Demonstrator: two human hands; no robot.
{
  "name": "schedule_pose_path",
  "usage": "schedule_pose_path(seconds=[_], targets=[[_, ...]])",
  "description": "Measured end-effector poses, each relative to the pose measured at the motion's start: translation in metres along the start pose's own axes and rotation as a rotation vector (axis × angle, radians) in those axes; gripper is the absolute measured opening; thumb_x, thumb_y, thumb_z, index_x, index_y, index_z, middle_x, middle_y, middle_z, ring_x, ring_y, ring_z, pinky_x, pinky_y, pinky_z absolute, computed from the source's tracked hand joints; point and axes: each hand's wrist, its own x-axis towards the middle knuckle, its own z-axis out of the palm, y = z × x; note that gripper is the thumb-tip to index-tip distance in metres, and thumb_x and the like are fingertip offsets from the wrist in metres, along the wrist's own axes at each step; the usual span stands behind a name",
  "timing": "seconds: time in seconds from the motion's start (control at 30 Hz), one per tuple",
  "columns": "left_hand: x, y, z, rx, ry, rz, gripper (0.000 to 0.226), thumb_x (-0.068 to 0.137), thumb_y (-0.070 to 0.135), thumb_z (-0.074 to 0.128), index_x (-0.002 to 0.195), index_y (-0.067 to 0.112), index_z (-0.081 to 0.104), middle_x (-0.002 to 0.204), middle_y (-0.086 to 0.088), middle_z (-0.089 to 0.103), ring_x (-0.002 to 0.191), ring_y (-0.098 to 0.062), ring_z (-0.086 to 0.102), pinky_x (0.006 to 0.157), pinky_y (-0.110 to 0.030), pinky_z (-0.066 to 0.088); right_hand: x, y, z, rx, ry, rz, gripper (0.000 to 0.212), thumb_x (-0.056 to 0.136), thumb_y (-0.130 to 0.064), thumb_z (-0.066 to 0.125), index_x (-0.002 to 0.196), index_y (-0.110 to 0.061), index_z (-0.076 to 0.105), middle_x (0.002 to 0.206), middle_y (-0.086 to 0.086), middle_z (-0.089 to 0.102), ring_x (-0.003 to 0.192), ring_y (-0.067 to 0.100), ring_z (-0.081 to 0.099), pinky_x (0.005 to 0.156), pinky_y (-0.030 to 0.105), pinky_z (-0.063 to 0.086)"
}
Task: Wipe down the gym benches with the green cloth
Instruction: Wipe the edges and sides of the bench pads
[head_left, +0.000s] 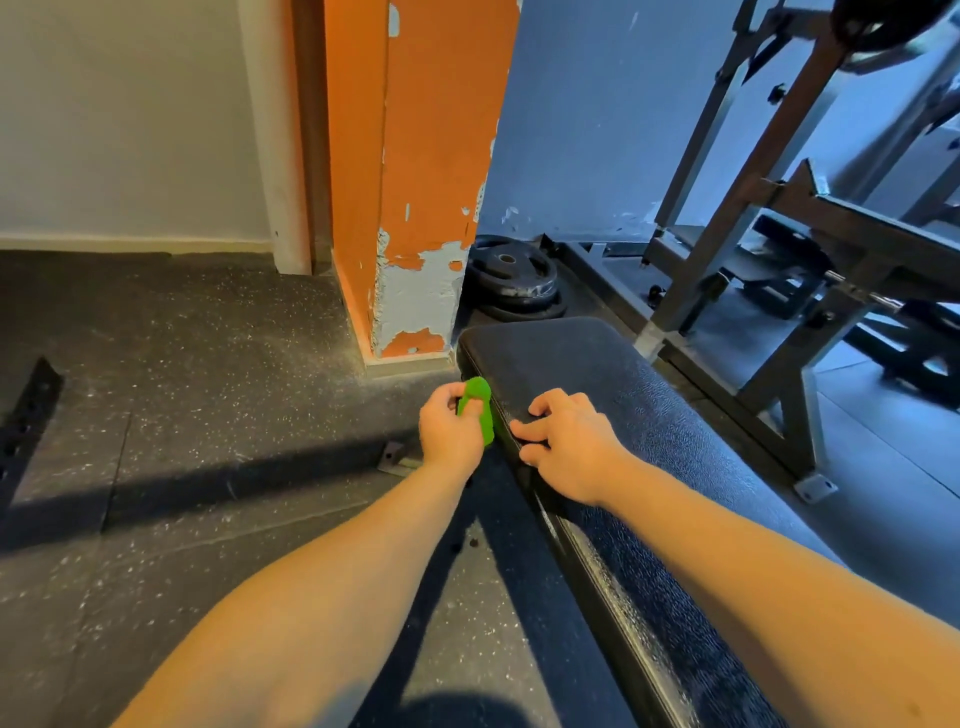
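A black padded gym bench (613, 395) runs from the lower right toward the orange pillar. My left hand (449, 426) grips the bunched green cloth (482, 408) against the bench's left side edge. On the pad's left rim, just right of the cloth, my right hand (563, 441) rests with its fingers curled over the edge. Part of the cloth is hidden inside my left fist.
An orange pillar (421, 182) with peeling paint stands just beyond the bench end. Black weight plates (514, 280) lie stacked behind it. A steel rack and another bench (810, 249) fill the right. Speckled rubber floor (182, 364) spreads to the left, with a black perforated bar (26, 421) at the far left.
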Motion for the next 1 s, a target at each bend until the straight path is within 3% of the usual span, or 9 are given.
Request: schedule_pose_path(seconds=[0.1,0.2,0.37,0.5,0.67,0.73,0.87,0.93,1.0], targets=[[-0.025,-0.013,0.001,-0.002,-0.011,0.017,0.015,0.098,0.016,0.064,0.111,0.021,0.065,0.105,0.002,0.068,0.098,-0.015,0.065,0.084,-0.032,0.055,0.001,0.004,0.002,0.033,-0.001,0.003,0.039,0.105,-0.036,0.05,0.143,-0.041,0.055,0.148,-0.006,0.036,0.133,0.024,0.031,0.111,0.044,0.033],[-0.06,-0.032,0.0,-0.04,-0.093,0.044,0.014,0.096,0.016,0.065,0.105,0.026,0.067,0.101,0.004,0.07,0.093,-0.01,0.066,0.081,-0.03,0.056,0.0,0.009,0.004,0.085,0.019,-0.002,0.039,0.105,-0.036,0.052,0.143,-0.039,0.056,0.15,-0.006,0.036,0.136,0.023,0.028,0.114,0.044,0.031],[-0.034,-0.025,0.002,0.037,-0.021,0.113,0.012,0.096,0.017,0.066,0.106,0.022,0.069,0.102,0.004,0.069,0.093,-0.012,0.065,0.078,-0.024,0.053,0.001,0.013,0.01,0.116,0.043,-0.01,0.039,0.104,-0.033,0.053,0.143,-0.037,0.057,0.15,-0.006,0.037,0.137,0.022,0.027,0.117,0.047,0.029],[0.01,-0.013,0.004,0.117,0.049,0.036,0.019,0.097,0.016,0.064,0.115,0.017,0.069,0.11,0.0,0.068,0.101,-0.019,0.064,0.091,-0.04,0.056,0.004,0.014,0.009,0.146,0.044,-0.007,0.037,0.103,-0.031,0.056,0.139,-0.036,0.06,0.145,-0.007,0.038,0.135,0.02,0.028,0.117,0.045,0.029],[-0.046,-0.03,-0.002,0.023,-0.061,0.105,0.016,0.095,0.017,0.066,0.11,0.023,0.069,0.108,0.004,0.068,0.098,-0.008,0.064,0.084,-0.026,0.053,0.004,0.025,0.003,0.272,0.074,-0.038,0.036,0.1,-0.026,0.063,0.136,-0.026,0.066,0.142,-0.004,0.048,0.134,0.017,0.038,0.112,0.027,0.03],[-0.061,-0.032,-0.005,0.016,-0.058,0.138,0.017,0.093,0.016,0.068,0.107,0.025,0.068,0.108,0.007,0.065,0.097,-0.003,0.062,0.083,-0.018,0.048,0.004,0.031,0.003,0.284,0.105,-0.029,0.034,0.099,-0.023,0.065,0.132,-0.021,0.069,0.144,-0.002,0.053,0.133,0.017,0.046,0.113,0.03,0.035],[-0.019,-0.011,-0.002,0.086,-0.017,0.206,0.022,0.09,0.022,0.072,0.112,0.024,0.071,0.111,0.009,0.065,0.103,-0.008,0.061,0.092,-0.032,0.052,0.005,0.036,0.014,0.312,0.11,-0.03,0.031,0.098,-0.02,0.067,0.129,-0.018,0.071,0.144,-0.004,0.049,0.13,0.012,0.044,0.108,0.021,0.032],[0.012,0.009,0.004,0.173,-0.011,0.23,0.023,0.091,0.025,0.072,0.114,0.023,0.071,0.115,0.005,0.065,0.105,-0.012,0.06,0.091,-0.031,0.049,0.008,0.036,0.016,0.353,0.115,-0.013,0.03,0.098,-0.019,0.067,0.127,-0.018,0.072,0.139,-0.005,0.048,0.122,0.005,0.041,0.103,0.016,0.028],[0.039,0.028,0.01,0.327,-0.012,0.28,0.023,0.092,0.025,0.072,0.115,0.02,0.071,0.118,0.0,0.065,0.108,-0.016,0.058,0.086,-0.028,0.043,0.011,0.036,0.015,0.378,0.118,-0.001,0.029,0.097,-0.019,0.068,0.125,-0.021,0.074,0.136,-0.005,0.048,0.123,0.008,0.044,0.106,0.019,0.031]])
